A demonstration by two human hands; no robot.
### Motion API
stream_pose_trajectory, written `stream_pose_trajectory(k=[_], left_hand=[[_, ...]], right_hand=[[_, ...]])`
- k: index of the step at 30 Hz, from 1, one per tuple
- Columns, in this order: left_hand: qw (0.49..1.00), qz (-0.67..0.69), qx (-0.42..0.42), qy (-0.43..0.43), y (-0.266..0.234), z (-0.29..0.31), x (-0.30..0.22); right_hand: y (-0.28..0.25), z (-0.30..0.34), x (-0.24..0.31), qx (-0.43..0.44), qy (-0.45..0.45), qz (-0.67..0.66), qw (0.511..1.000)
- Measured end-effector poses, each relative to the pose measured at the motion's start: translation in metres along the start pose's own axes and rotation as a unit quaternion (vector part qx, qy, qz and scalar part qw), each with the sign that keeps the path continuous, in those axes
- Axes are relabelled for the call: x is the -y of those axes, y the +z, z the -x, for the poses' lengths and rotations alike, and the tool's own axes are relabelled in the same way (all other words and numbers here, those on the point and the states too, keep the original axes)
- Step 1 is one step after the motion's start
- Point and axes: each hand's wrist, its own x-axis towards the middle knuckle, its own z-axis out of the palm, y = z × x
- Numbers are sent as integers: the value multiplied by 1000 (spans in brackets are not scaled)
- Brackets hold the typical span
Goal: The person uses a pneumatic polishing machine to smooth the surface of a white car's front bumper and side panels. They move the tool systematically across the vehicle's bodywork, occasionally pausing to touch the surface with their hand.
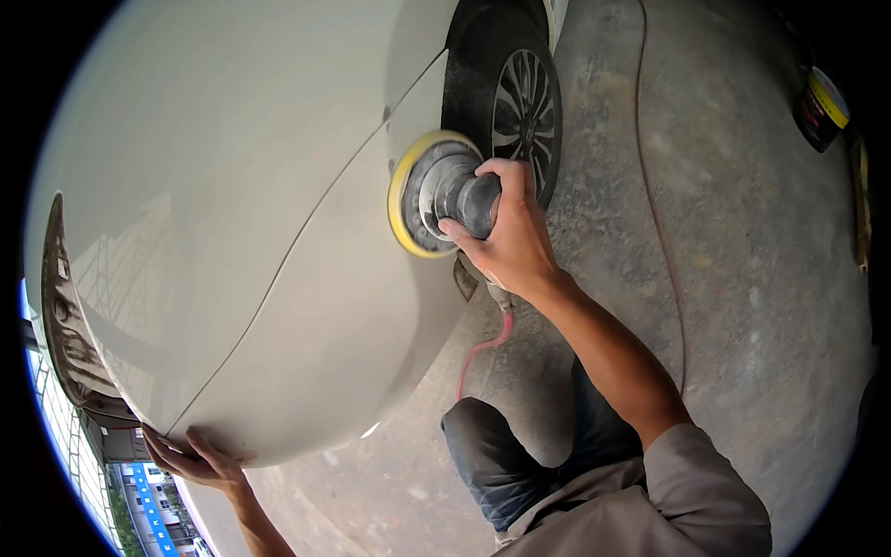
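Grey concrete floor, blotchy and scuffed, fills the right side of the view. Off-white car body panel takes up the left, a thin dark seam running diagonally across it and marking off the bumper. Multi-spoke alloy wheel with black tyre sits at top centre. Person is down low beside the bodywork: dark blue jeans, grey-brown short-sleeved shirt.

Right hand is wrapped around the dark head of an orbital sander, thumb on the near side, fingers over the far side. Sander is at the bumper's wheel-arch end, just beside the seam; its yellow-edged pad faces the paint, full contact hard to confirm. Pink-red hose drops from the tool toward the knee.

Left hand is spread, fingers fanned on the bumper's edge by the lower end of the seam, well apart from the sander.

Dirty recessed cavity at far left of the bodywork. Second hose, dark reddish, snakes along the concrete. Black tub with yellow rim at upper right. Blue banner outside, lower left.
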Motion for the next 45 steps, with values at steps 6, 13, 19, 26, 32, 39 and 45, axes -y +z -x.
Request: stream_pose_trajectory(k=[6, 13, 19, 26, 32, 39, 45], left_hand=[[1000, 9, 1, -11, -1, 2, 2], [1000, 7, 0, -8, 0, 2, 3], [1000, -8, 1, -2, -3, 2, 5], [1000, 1, -3, -2, 0, 2, 2], [1000, 12, 4, -6, -1, 3, 0], [1000, 9, 5, -12, 0, 1, 1], [1000, 3, 2, -9, -3, 0, 1]], right_hand=[[-4, -8, 12, 16, -37, 23, 999], [1, -2, 24, 56, -21, -10, 998], [-3, 4, 20, 67, -53, 17, 996], [-7, -7, 2, 28, -30, 24, 999], [-4, -6, 13, 59, 9, -8, 998], [-2, -7, 23, 75, -22, -33, 996], [-8, -4, 9, 47, -88, 28, 995]])
